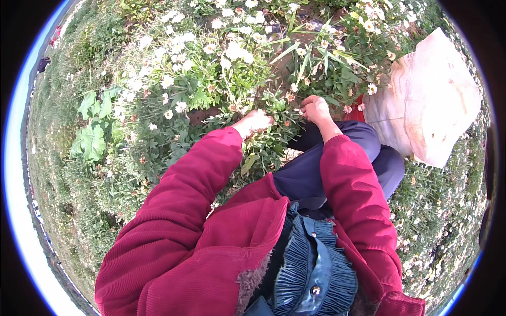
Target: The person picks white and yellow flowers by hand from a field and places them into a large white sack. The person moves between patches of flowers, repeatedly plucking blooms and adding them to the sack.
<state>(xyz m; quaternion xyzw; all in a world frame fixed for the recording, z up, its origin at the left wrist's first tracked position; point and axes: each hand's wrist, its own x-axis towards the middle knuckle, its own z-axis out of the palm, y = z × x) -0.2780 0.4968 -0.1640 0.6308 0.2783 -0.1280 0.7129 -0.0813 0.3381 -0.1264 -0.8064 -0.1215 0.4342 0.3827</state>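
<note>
In the head view, both hands are at a low flowering plant [276,103] with small pinkish, partly withered blooms. My left hand [257,121] is at its left side, fingers curled in among the leaves; whether they grip anything is hidden. Just right of the stems is my right hand [316,110], thumb and fingers drawn together beside a small pale flower head. I cannot tell whether that hand holds something. White daisy-like flowers [237,51] crowd the bushes beyond my hands.
A pale sack [431,98] stands at the right beside my bent knee [359,136], with something red [355,112] at its base. Broad green leaves [91,142] grow at the left. Long grass blades [304,65] rise ahead. Flowering rows surround me.
</note>
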